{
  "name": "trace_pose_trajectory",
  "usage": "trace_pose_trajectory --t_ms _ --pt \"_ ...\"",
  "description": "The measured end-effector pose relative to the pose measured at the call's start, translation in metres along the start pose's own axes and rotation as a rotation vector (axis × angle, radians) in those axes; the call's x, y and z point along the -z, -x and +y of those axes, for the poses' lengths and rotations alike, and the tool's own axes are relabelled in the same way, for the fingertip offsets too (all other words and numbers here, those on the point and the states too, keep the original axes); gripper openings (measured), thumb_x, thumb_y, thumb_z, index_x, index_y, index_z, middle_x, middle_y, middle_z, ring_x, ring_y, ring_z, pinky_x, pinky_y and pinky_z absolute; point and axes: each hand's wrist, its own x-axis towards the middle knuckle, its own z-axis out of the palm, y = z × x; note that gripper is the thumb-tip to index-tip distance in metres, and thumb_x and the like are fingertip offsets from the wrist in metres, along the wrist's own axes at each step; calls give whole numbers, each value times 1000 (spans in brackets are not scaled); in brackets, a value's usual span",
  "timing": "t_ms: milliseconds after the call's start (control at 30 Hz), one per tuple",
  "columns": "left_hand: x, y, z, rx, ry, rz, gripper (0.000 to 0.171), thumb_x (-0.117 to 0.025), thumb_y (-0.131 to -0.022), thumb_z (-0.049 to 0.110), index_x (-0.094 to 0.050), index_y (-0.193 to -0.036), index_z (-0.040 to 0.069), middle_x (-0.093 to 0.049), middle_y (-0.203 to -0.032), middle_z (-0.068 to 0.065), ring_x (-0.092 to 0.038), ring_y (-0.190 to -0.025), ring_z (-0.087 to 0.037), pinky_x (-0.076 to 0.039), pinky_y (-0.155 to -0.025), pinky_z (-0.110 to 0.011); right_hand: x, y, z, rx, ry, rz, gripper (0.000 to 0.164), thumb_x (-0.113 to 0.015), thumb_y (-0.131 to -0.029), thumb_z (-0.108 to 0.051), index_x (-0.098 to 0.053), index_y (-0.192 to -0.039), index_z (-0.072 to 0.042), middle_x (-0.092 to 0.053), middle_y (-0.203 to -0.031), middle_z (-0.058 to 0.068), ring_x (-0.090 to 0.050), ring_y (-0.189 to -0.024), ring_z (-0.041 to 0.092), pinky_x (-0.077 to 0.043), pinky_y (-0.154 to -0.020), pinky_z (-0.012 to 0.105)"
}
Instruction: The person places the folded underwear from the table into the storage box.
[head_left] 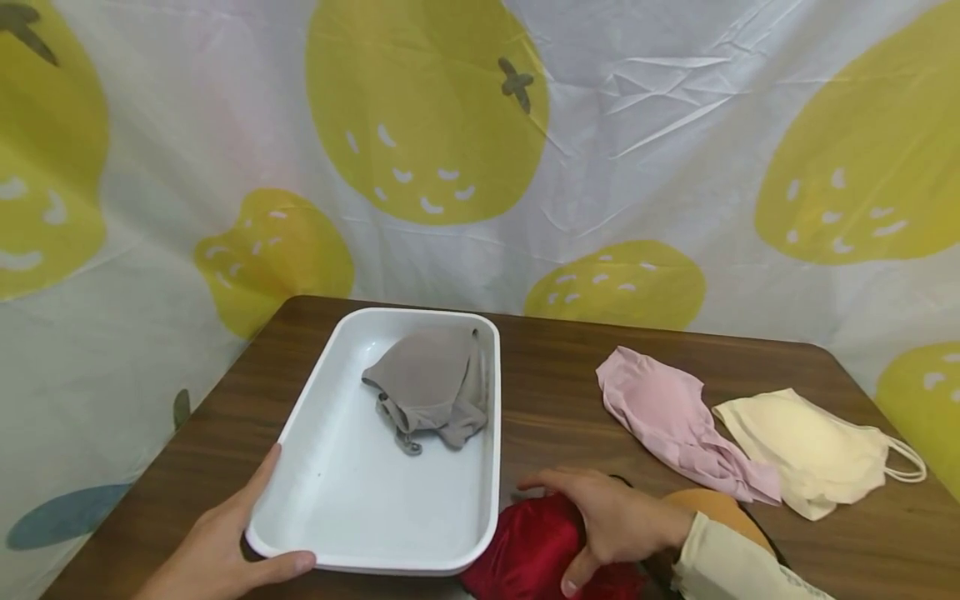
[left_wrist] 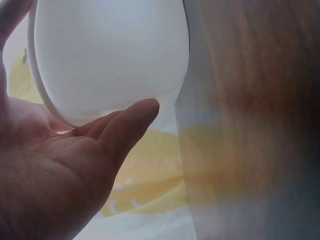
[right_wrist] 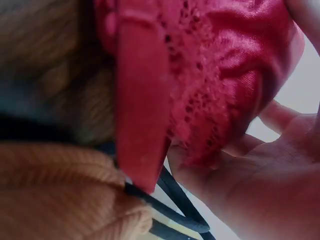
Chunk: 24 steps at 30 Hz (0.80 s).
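Note:
A white tray (head_left: pixel 375 492) lies lengthwise on the wooden table, with a grey bra (head_left: pixel 423 379) folded in its far right part. At the tray's near left corner, my left hand (head_left: pixel 217 537) holds it, thumb at the near rim and fingers along the left side. My right hand (head_left: pixel 611 517) holds a red satin bra (head_left: pixel 528 542) with lace (right_wrist: pixel 195 85), just right of the tray's near end. Its fingers and thumb are spread around the cup. Partly hidden behind the right wrist is an orange-tan bra (head_left: pixel 712 504) with black straps (right_wrist: pixel 175 197).
A pink bra (head_left: pixel 663 408) lies on the right of the table (head_left: pixel 555 375). Beside it is a cream bra (head_left: pixel 813 442) with its straps looping right. A lemon-print curtain (head_left: pixel 600 150) hangs right behind the table's far edge.

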Motion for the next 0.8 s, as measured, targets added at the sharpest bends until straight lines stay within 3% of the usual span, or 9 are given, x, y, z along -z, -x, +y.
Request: trace_pose_trajectory --t_ms 133,333,433,633,800 --pt "0 0 1 12 1 -6 124 -75 -83 56 12 -161 13 -19 -163 -32 -46 -136 -51 -46 -103 -65 0 0 3 53 -93 -27 99 -98 -57 -37 -51 -142 -20 -62 -136 -6 -57 -123 9 -48 -103 27" --pt "0 1 2 10 9 2 125 -75 -82 56 12 -161 15 -20 -163 -31 -44 -138 -51 -45 -104 -66 4 1 12 192 -376 -119 89 -94 -67 -23 -50 -144 -16 -62 -138 0 -56 -123 5 -42 -106 21" --pt "1 0 2 22 12 -6 125 -76 -82 56 13 -161 16 -20 -163 -31 -47 -135 -50 -46 -103 -66 6 0 16 242 -496 -160 82 -91 -71 -15 -52 -143 -14 -62 -138 6 -58 -122 7 -46 -103 22" --pt "1 -2 3 46 16 -23 126 -75 -82 58 14 -161 15 -20 -163 -32 -48 -134 -50 -46 -102 -66 8 4 17 184 -679 -211 74 -87 -71 -4 -57 -139 -11 -63 -136 11 -64 -112 10 -55 -92 25" --pt "1 -1 2 46 12 -23 126 -75 -82 58 14 -161 14 -19 -163 -32 -45 -136 -52 -45 -103 -66 11 7 17 176 -714 -203 73 -86 -71 -4 -58 -138 -9 -62 -137 10 -66 -108 11 -56 -91 26"
